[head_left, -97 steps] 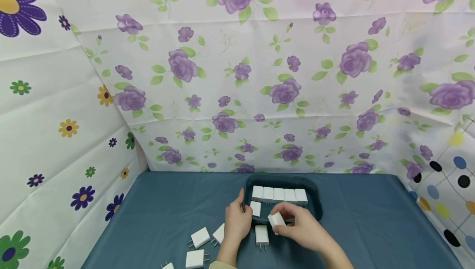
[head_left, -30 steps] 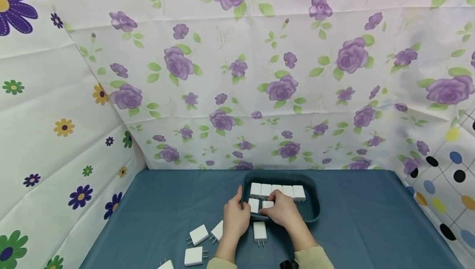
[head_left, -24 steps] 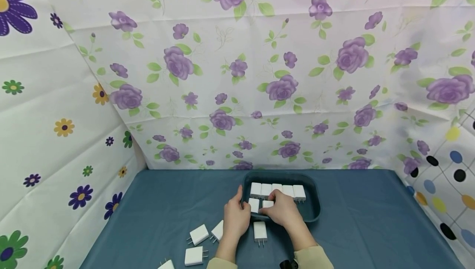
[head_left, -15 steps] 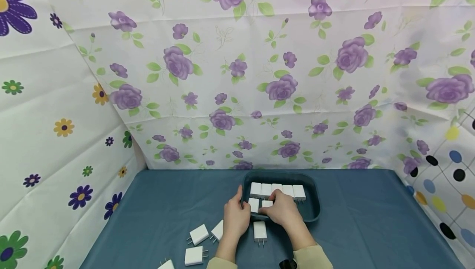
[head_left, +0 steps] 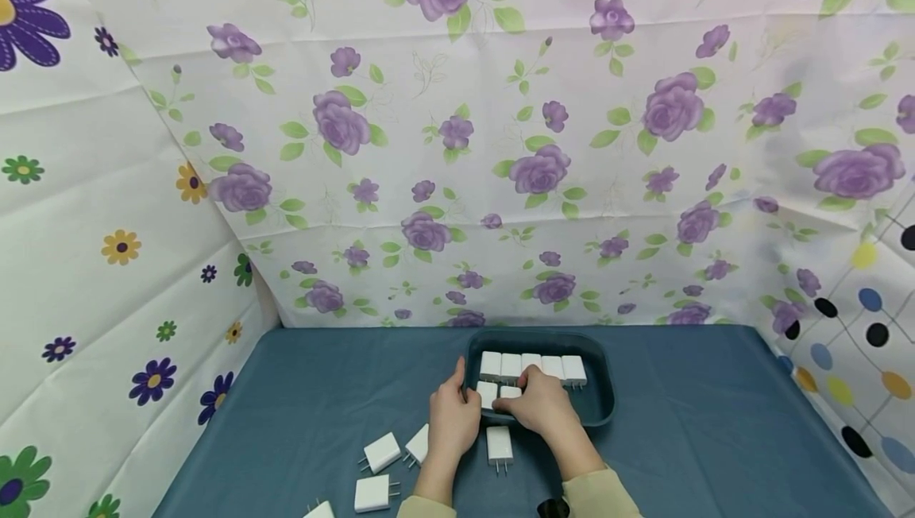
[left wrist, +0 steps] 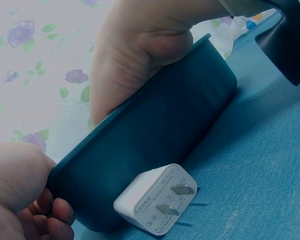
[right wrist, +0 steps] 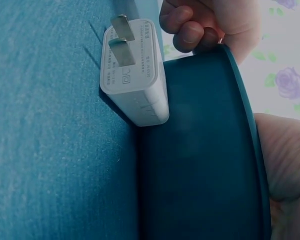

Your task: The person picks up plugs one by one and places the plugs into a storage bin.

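Observation:
A dark teal tray [head_left: 599, 415] stands on the table, with a row of several white plug chargers [head_left: 491, 364] along its far side. My left hand [head_left: 455, 419] grips the tray's left end, its fingers curled around the rim in the left wrist view. My right hand [head_left: 546, 405] reaches over the front rim and pinches a white charger [head_left: 510, 392] inside the tray. That charger stands just right of another charger [head_left: 488, 395] in the front row. The right fingertips are partly hidden behind the tray wall in both wrist views.
One charger [head_left: 499, 446] lies before the tray, prongs toward me; it touches or nearly touches the front wall. Several more, including a charger [head_left: 373, 494], lie scattered left of my left forearm. A flowered cloth [head_left: 429, 144] hangs behind the table.
My right hand has brought its charger down from over the front rim into the tray, then slid it slightly left, narrowing the gap to its neighbour. My left hand has stayed on the tray.

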The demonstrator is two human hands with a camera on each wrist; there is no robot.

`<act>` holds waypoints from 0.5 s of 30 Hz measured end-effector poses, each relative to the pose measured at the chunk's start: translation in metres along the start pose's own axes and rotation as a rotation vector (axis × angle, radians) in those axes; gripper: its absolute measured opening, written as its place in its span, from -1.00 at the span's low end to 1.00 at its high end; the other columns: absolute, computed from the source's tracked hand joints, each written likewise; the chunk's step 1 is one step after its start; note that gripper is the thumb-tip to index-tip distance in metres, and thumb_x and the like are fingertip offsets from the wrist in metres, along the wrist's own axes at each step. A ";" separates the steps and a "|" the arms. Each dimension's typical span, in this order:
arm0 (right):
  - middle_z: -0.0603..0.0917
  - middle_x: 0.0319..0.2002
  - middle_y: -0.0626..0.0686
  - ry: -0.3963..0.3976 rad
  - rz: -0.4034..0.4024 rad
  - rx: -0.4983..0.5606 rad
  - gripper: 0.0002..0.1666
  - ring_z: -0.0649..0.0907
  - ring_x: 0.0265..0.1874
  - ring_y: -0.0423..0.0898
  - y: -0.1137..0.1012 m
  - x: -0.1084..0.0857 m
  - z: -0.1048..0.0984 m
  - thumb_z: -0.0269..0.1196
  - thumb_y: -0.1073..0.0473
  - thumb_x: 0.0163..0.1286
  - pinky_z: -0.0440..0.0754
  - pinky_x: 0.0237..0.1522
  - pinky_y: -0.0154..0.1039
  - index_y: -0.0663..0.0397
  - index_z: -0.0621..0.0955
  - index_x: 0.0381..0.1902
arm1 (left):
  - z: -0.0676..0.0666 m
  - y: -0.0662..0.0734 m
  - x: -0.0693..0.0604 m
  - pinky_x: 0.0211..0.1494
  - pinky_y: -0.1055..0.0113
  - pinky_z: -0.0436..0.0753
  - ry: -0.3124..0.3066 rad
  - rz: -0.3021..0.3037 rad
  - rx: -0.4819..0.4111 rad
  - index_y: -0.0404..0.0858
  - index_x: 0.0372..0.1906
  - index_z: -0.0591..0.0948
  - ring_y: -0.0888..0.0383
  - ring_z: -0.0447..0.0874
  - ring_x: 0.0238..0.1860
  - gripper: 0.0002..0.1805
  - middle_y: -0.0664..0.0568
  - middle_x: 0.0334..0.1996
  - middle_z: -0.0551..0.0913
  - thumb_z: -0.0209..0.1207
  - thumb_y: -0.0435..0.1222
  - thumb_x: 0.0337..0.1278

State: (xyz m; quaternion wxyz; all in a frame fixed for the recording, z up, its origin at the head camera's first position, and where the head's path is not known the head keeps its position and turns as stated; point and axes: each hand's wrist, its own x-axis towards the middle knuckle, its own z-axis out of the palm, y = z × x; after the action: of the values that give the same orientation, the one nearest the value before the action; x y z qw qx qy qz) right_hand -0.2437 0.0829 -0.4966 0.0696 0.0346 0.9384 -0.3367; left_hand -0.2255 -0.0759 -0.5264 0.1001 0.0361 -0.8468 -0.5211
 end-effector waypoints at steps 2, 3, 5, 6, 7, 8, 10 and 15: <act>0.53 -0.43 0.09 0.000 -0.003 0.002 -0.41 0.54 -0.51 0.02 0.000 0.000 0.000 0.61 -0.16 0.23 0.48 -0.38 -0.05 0.10 0.56 -0.14 | 0.000 0.000 0.000 -0.62 0.34 0.22 0.001 0.001 0.004 -0.33 0.60 0.40 0.23 0.14 -0.77 -0.34 0.10 -0.79 0.37 0.09 -0.47 0.42; 0.53 -0.42 0.09 0.001 -0.005 0.002 -0.41 0.54 -0.51 0.02 0.000 0.000 0.001 0.61 -0.16 0.23 0.48 -0.38 -0.05 0.10 0.56 -0.14 | 0.000 0.000 0.000 -0.62 0.33 0.22 0.002 0.005 0.006 -0.34 0.60 0.40 0.23 0.15 -0.77 -0.34 0.09 -0.79 0.37 0.09 -0.47 0.42; 0.54 -0.41 0.09 0.001 -0.006 0.002 -0.41 0.54 -0.50 0.01 0.001 0.001 0.001 0.61 -0.16 0.24 0.49 -0.37 -0.05 0.11 0.56 -0.14 | 0.000 -0.001 0.000 -0.62 0.34 0.22 0.001 0.004 0.012 -0.34 0.60 0.40 0.22 0.15 -0.77 -0.34 0.09 -0.79 0.38 0.10 -0.46 0.42; 0.54 -0.41 0.09 0.000 -0.007 0.002 -0.41 0.54 -0.50 0.02 0.001 0.001 0.001 0.60 -0.16 0.24 0.50 -0.37 -0.04 0.12 0.57 -0.13 | 0.000 -0.001 0.001 -0.62 0.34 0.22 0.000 0.001 0.014 -0.33 0.60 0.40 0.22 0.15 -0.77 -0.34 0.09 -0.79 0.38 0.09 -0.46 0.42; 0.55 -0.40 0.09 0.000 -0.009 0.001 -0.41 0.55 -0.50 0.02 0.001 0.002 0.001 0.60 -0.16 0.24 0.50 -0.37 -0.04 0.12 0.57 -0.13 | 0.000 0.000 0.001 -0.61 0.34 0.22 -0.002 -0.001 0.016 -0.32 0.61 0.40 0.22 0.16 -0.76 -0.34 0.09 -0.79 0.38 0.09 -0.45 0.43; 0.55 -0.40 0.09 0.000 -0.007 0.000 -0.41 0.55 -0.49 0.02 0.002 0.002 0.002 0.60 -0.15 0.25 0.51 -0.36 -0.03 0.13 0.57 -0.13 | 0.000 0.000 0.001 -0.61 0.34 0.23 -0.002 -0.001 0.015 -0.32 0.61 0.40 0.22 0.16 -0.76 -0.34 0.09 -0.79 0.38 0.10 -0.45 0.43; 0.56 -0.38 0.10 -0.001 -0.006 -0.002 -0.41 0.56 -0.48 0.02 0.002 0.002 0.002 0.60 -0.15 0.25 0.52 -0.35 -0.02 0.13 0.57 -0.12 | 0.000 0.000 0.002 -0.61 0.34 0.23 -0.004 -0.006 0.016 -0.31 0.61 0.39 0.21 0.16 -0.76 -0.33 0.09 -0.79 0.39 0.10 -0.44 0.43; 0.58 -0.35 0.11 0.002 -0.007 -0.010 -0.41 0.57 -0.45 0.03 0.001 0.002 0.002 0.60 -0.15 0.25 0.53 -0.34 0.00 0.15 0.57 -0.11 | 0.000 0.000 0.002 -0.61 0.33 0.23 -0.003 -0.003 0.016 -0.32 0.61 0.39 0.21 0.16 -0.76 -0.33 0.09 -0.79 0.38 0.09 -0.44 0.42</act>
State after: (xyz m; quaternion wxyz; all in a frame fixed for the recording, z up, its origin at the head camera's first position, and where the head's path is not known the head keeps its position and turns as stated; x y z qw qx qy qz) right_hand -0.2450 0.0824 -0.4996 0.0677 0.0313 0.9403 -0.3320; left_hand -0.2275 -0.0761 -0.5262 0.0976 0.0373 -0.8510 -0.5147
